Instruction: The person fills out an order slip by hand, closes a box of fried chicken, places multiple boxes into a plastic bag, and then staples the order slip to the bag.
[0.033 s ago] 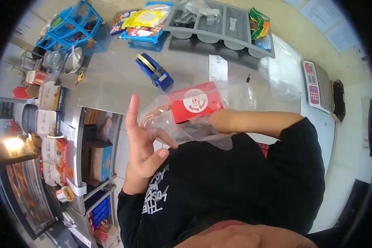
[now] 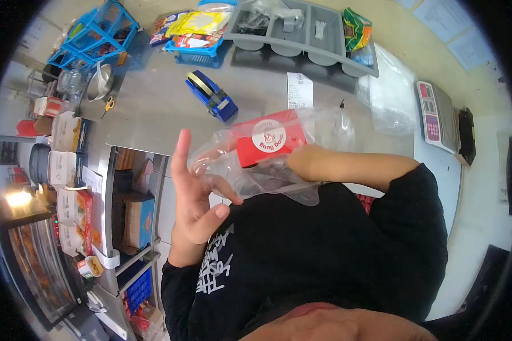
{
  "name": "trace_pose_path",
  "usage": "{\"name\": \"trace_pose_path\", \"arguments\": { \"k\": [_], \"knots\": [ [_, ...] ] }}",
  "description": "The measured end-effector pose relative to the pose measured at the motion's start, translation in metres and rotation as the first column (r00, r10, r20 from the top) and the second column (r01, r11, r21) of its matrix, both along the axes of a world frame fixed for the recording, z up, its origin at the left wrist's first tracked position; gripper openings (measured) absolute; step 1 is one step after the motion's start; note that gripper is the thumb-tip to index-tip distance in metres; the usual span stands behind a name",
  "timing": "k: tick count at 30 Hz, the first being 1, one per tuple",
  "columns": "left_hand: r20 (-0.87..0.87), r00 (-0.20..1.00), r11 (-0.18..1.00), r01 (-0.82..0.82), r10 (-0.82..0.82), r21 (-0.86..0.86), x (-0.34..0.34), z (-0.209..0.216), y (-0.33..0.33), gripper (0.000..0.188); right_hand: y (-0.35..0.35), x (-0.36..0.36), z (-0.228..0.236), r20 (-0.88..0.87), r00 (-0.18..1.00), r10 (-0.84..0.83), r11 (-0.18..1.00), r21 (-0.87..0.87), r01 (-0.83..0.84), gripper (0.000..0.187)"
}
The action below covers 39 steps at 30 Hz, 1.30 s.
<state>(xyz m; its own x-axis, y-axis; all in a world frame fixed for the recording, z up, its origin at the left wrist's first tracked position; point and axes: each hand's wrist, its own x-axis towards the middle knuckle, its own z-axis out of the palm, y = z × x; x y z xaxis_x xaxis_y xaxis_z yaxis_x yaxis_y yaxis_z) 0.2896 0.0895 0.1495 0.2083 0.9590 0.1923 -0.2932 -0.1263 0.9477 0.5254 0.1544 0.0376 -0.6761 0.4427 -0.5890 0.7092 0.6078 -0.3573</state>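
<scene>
A red cardboard box (image 2: 293, 132) with a round white label lies inside a clear plastic bag (image 2: 301, 196), in front of my chest. My left hand (image 2: 196, 196) is at the bag's left side, its index finger raised and its thumb apart. The bag's edge runs between its fingers, and one finger shows through the plastic. My right hand (image 2: 302, 161) bends in at the box's lower right corner, touching the bag. The fingers of that hand are hidden behind the plastic and the box.
Beyond the bag, a blue tape dispenser (image 2: 211, 96) and a paper receipt (image 2: 300, 91) lie on the steel table (image 2: 148, 108). A grey divided tray (image 2: 330, 42) stands at the back. Flat clear bags (image 2: 389, 91) and a scale (image 2: 438, 116) are at right, scissors (image 2: 108, 106) at left.
</scene>
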Motion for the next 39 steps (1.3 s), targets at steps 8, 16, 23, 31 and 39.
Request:
{"name": "trace_pose_path", "arguments": {
  "k": [8,16,23,31,39],
  "knots": [
    [0.018,1.0,1.0,0.023,-0.023,0.017,0.006,0.01,0.008,0.098,-0.002,-0.01,0.045,-0.25,0.966,-0.059,0.992,-0.119,0.03,0.021],
    [-0.205,0.975,0.995,0.095,-0.086,0.037,-0.031,0.078,0.022,0.106,0.003,0.044,0.247,-0.021,0.993,0.116,0.72,0.69,-0.069,0.018],
    [-0.696,0.715,0.905,0.336,-0.067,0.259,-0.077,0.077,0.029,0.096,-0.01,0.053,0.236,-0.343,0.859,0.379,0.882,0.414,-0.225,0.024],
    [-0.975,0.214,0.883,0.467,-0.064,0.045,-0.049,-0.11,0.051,0.082,-0.047,0.078,0.008,-0.688,0.427,-0.588,0.681,-0.135,0.72,0.09],
    [-0.899,0.386,0.742,0.661,-0.209,0.111,0.027,-0.139,0.081,0.07,-0.027,0.019,-0.099,-0.639,0.206,-0.741,0.556,-0.412,0.721,0.048]
  ]
}}
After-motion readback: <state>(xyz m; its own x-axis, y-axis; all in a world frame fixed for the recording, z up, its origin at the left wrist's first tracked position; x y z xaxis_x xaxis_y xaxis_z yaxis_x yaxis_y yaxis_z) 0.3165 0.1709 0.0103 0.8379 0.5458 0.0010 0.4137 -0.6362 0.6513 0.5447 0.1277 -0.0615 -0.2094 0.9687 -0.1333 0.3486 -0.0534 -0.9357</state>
